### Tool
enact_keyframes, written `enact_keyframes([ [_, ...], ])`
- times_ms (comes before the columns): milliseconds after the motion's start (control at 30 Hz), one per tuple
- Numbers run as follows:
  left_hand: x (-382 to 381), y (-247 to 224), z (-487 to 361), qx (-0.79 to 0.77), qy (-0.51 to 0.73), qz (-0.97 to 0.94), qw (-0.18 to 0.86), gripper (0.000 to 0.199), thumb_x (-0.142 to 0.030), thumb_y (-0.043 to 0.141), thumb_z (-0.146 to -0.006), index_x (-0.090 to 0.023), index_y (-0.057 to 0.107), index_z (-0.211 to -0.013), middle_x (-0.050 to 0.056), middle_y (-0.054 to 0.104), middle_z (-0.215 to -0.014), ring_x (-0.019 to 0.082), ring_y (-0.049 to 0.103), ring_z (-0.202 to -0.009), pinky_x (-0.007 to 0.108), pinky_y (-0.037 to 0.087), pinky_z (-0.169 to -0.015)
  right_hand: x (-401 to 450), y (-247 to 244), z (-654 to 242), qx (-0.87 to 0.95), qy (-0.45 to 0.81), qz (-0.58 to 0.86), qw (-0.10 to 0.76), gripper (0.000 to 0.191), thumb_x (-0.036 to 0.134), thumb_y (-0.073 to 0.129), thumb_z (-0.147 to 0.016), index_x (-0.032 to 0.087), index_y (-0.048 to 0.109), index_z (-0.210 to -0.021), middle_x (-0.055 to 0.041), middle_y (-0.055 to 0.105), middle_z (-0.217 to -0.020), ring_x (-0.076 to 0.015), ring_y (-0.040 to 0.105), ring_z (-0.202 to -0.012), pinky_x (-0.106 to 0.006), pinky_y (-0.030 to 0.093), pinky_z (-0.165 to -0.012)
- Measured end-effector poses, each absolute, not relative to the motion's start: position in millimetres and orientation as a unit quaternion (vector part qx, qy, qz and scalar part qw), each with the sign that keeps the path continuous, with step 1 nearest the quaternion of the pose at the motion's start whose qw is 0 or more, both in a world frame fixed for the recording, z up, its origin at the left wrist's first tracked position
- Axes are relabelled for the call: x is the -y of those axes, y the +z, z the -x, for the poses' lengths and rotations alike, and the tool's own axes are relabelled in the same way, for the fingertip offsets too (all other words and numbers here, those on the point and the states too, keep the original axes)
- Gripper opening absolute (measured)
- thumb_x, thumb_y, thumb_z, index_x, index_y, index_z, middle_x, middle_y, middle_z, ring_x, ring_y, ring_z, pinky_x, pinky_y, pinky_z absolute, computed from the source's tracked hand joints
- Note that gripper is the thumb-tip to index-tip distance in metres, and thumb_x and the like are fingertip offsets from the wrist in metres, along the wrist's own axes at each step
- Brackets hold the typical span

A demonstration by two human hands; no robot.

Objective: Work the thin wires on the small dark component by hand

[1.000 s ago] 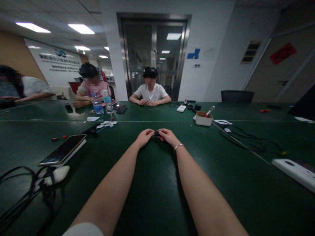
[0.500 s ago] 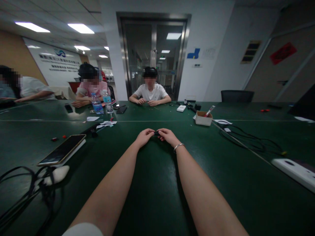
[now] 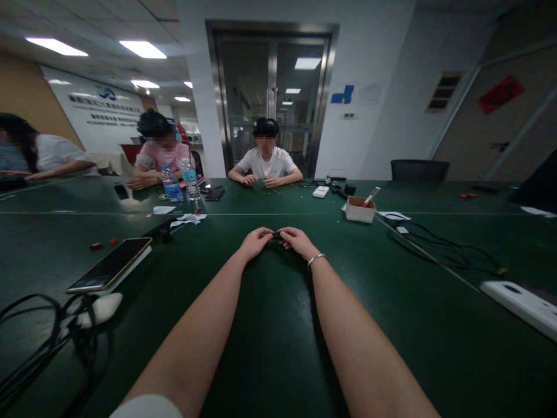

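Observation:
Both arms stretch forward over the green table. Between the fingertips is a small black object, too small to identify. My left hand pinches its left end, and my right hand, with a silver bangle at the wrist, pinches its right end. The fingers partly cover the object.
A phone on a white box, a mouse and black cables lie left. Two bottles stand beyond. A small carton, more cables and a power strip are right. Three people sit across the table.

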State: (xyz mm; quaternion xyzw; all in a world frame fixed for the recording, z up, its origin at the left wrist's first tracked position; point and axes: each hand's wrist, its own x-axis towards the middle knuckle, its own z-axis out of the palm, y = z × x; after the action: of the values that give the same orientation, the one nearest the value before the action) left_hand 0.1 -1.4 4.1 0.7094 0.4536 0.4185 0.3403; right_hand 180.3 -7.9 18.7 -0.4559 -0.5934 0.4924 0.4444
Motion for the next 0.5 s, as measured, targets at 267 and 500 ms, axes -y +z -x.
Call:
enact_keyframes([
  [267,3.6,6.9,0.5,-0.464,0.406,-0.718,0.324,0.032,-0.039,0.052,-0.082,-0.017,0.066,-0.101,0.004,0.068,-0.086,0.017,0.061,-0.08,0.029,0.045,-0.077,7.6,17.5,-181.5,0.599,0.492,0.448,0.445,0.014,0.013,0.056,-0.087,0.012,0.066,-0.098,0.0001,0.063,-0.06,-0.0052,0.053,-0.046,-0.013,0.046,-0.046],
  [500,1.9,3.7,1.3,-0.471,0.388,-0.721,0.33,0.034,-0.039,0.049,-0.084,-0.018,0.066,-0.104,0.004,0.067,-0.082,0.016,0.06,-0.077,0.029,0.046,-0.074,6.3,16.2,-181.6,0.601,0.493,0.446,0.443,0.015,0.014,0.056,-0.087,0.012,0.066,-0.098,0.0003,0.063,-0.06,-0.0054,0.053,-0.046,-0.014,0.046,-0.046],
])
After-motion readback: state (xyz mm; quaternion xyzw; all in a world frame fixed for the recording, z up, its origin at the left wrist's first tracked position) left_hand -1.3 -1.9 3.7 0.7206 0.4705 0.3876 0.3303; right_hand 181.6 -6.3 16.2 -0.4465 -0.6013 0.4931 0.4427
